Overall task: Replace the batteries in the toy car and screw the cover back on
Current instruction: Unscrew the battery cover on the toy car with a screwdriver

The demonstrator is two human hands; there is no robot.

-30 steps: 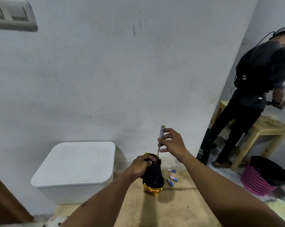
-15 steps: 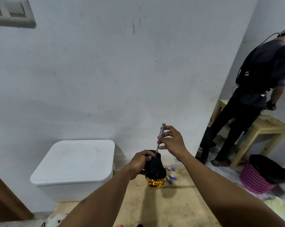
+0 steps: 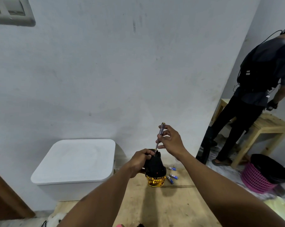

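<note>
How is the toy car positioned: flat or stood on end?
Stood on end: the toy car has its gold end down on the wooden table, left hand gripping its upper part.

A white lidded box stands against the pale wall.

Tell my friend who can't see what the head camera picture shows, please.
The left hand holds a black and gold toy car on end at a wooden table, while the right hand pinches a thin screwdriver, its tip at the car's upper end. Three small blue batteries lie beside the car, and a white box stands to the left.
</note>
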